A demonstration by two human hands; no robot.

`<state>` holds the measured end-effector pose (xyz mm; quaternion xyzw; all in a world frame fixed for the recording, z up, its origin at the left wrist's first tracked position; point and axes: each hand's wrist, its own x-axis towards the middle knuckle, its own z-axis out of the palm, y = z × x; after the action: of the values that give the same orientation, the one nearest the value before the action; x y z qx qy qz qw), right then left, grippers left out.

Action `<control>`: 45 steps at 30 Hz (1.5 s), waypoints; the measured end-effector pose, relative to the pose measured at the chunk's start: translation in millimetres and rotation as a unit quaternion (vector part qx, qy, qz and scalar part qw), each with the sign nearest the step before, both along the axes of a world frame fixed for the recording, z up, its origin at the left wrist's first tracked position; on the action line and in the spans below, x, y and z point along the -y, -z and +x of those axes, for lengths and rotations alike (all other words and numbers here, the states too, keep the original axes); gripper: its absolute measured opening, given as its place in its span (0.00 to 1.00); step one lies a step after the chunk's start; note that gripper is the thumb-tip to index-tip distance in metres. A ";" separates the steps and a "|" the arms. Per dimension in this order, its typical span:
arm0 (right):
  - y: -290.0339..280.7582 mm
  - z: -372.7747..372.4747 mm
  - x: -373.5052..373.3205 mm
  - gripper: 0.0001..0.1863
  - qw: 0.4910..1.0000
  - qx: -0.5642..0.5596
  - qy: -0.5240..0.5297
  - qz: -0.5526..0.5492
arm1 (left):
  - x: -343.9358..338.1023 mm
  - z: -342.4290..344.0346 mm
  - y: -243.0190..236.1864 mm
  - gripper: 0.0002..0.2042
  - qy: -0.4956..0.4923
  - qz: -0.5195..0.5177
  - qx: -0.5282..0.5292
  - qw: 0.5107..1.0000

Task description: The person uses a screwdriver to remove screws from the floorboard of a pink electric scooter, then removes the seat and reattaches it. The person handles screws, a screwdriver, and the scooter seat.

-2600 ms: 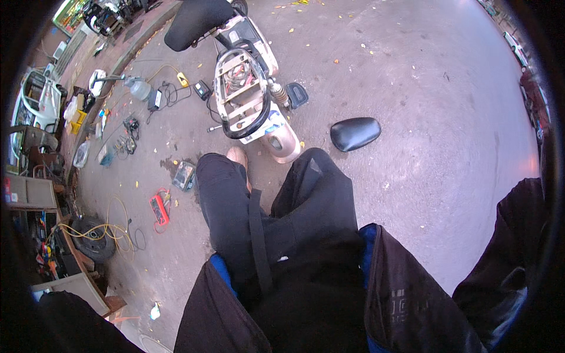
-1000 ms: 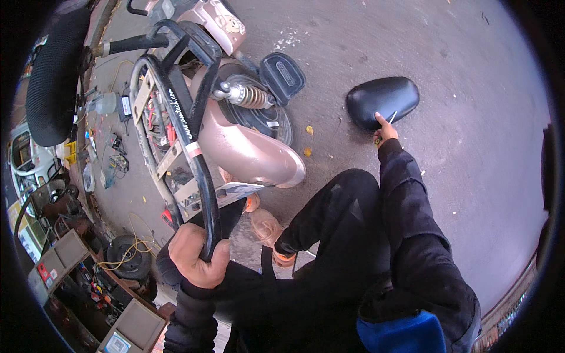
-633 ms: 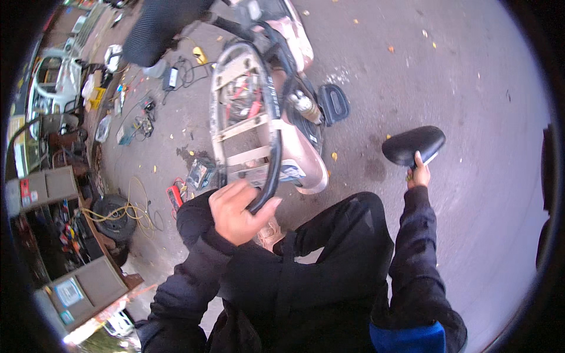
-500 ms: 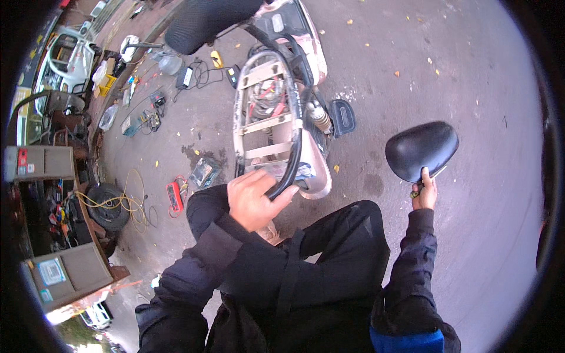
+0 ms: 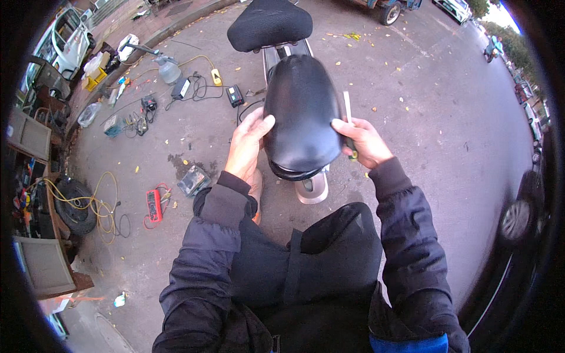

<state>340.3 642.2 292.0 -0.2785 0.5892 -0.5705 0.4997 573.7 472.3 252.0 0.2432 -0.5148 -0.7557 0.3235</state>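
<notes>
I hold a black padded seat [image 5: 300, 106] over the rear frame of the scooter. My left hand [image 5: 251, 138] is closed on its left edge. My right hand [image 5: 362, 139] grips its right edge and also holds a tool like a screwdriver, with a pale shaft [image 5: 347, 106] and yellow-black handle [image 5: 353, 153]. The seat hides most of the rear rack. A textured black front seat [image 5: 269, 25] sits beyond it, and the pinkish rear fender [image 5: 312, 191] shows below.
A red multimeter [image 5: 154, 206], chargers [image 5: 235, 94], cables, a plastic jug [image 5: 168, 73] and a spare tire [image 5: 76, 206] lie left, near an open tool cabinet [image 5: 29, 132]. A dark car [image 5: 512, 247] is at right; a rider [image 5: 492, 47] is farther up the road.
My right hand has brought the seat from the ground at right onto the scooter's rear. My left hand has left the rack rail and now holds the seat. The dark car has appeared.
</notes>
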 end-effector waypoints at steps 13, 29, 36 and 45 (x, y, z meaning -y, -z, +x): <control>20.8 15.7 53.7 0.30 0.936 -0.330 0.095 0.084 | 30.0 -7.0 20.5 0.46 -0.007 -0.046 0.151 0.987; -80.8 -7.0 134.8 0.20 0.979 -0.129 0.152 -0.036 | 105.5 -31.3 -8.7 0.18 -0.070 0.140 -0.190 0.969; -68.4 -16.7 126.4 0.18 0.981 -0.120 0.148 -0.037 | 104.4 -33.8 -7.9 0.18 -0.054 0.142 -0.154 0.976; -72.6 -18.2 131.3 0.20 0.981 -0.124 0.144 -0.041 | 102.9 -35.5 -11.4 0.17 -0.057 0.139 -0.174 0.973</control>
<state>322.0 510.9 364.6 -0.2798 0.6567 -0.6212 0.3234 538.3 369.3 263.4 0.1795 -0.3257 -0.8307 0.4142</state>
